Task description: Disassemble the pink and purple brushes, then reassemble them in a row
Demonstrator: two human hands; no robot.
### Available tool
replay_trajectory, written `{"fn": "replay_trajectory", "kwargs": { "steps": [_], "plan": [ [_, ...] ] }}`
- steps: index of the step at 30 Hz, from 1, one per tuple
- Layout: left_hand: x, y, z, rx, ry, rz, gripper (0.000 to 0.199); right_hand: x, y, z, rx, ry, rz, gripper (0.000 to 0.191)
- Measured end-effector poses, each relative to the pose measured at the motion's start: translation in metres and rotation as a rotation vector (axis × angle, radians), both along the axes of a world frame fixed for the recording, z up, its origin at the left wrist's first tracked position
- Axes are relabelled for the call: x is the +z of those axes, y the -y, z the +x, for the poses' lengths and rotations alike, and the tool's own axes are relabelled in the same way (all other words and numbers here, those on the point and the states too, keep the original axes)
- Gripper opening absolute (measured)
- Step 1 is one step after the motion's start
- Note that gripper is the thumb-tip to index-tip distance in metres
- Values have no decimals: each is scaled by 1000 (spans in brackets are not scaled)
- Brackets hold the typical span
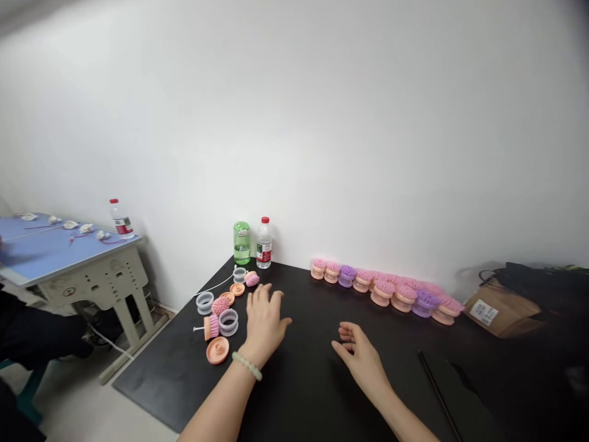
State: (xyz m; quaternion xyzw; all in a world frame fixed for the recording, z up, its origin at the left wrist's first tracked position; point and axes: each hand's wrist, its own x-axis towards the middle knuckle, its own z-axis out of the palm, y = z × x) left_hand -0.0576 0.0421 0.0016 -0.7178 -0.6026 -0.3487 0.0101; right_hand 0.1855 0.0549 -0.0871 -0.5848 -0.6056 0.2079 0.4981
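Observation:
My left hand (265, 320), with a bead bracelet at the wrist, is over the black table, fingers apart and holding nothing. Just left of it lie loose parts: a grey ring (229, 322), another grey ring (205, 302), an orange disc (218, 350), a pink bristled piece (211, 328) with a white pin sticking out, and a small pink piece (251, 279). My right hand (358, 351) hangs over the table's middle, fingers curved, with a gap between thumb and fingers and nothing in it. A row of pink and purple bristled brushes (381, 291) stands along the wall.
A green bottle (242, 243) and a clear bottle (264, 244) stand at the back. A brown paper bag (501, 309) and a black stick (439, 393) are on the right. A blue table (41, 245) stands far left, with a person's dark-clothed leg below.

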Motion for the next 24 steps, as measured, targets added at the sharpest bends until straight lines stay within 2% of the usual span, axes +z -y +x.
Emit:
{"fn": "replay_trajectory", "kwargs": {
  "steps": [3, 7, 9, 12, 14, 17, 24],
  "plan": [
    [11, -3, -41, 176, 10, -46, 44, -4, 24, -2, 67, 39, 21, 36],
    [18, 4, -105, 355, 33, -132, 56, -10, 38, 5, 90, 98, 13, 37],
    [14, 7, -131, 414, 42, -177, 63, -12, 39, 5, 88, 94, 13, 37],
    [-1, 8, -152, 398, 58, -249, 60, -14, 39, 1, 103, 78, 37, 35],
    [-12, 5, -153, 375, 78, -283, 60, -14, 38, -2, 109, 69, 47, 34],
    [-26, -2, -136, 345, 113, -285, 66, -13, 38, -3, 113, 67, 50, 34],
    [-39, -33, -62, 248, 271, -287, 64, -10, 39, -1, 142, 102, 70, 34]
  ]
}}
